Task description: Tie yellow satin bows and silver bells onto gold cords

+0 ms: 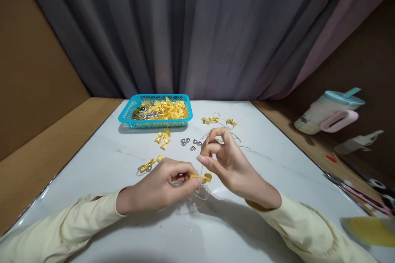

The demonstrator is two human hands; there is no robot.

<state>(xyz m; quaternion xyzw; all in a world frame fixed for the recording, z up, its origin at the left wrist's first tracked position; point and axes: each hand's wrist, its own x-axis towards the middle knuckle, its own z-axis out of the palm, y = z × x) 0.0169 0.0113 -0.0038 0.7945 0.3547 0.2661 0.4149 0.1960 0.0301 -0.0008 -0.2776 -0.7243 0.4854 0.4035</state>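
Left hand [163,185] near centre of white table [108,160], thumb and forefinger pinched tight on yellow bow [205,178]; other fingers curled under; thin wire [202,167] rising from bow to right hand [226,162], just right of left hand; its fingertips closed on wire's upper end, remaining fingers loosely bent; loose bows [147,166] slightly farther, left; silver beads [189,143] beyond hands; blue basket [154,123] far left, holding more bows; scissors [354,189] and cup [328,113] off table, right.

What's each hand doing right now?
Left hand: shut, pinching a small yellow bow.
Right hand: shut, fingertips pinching a thin strand above it.
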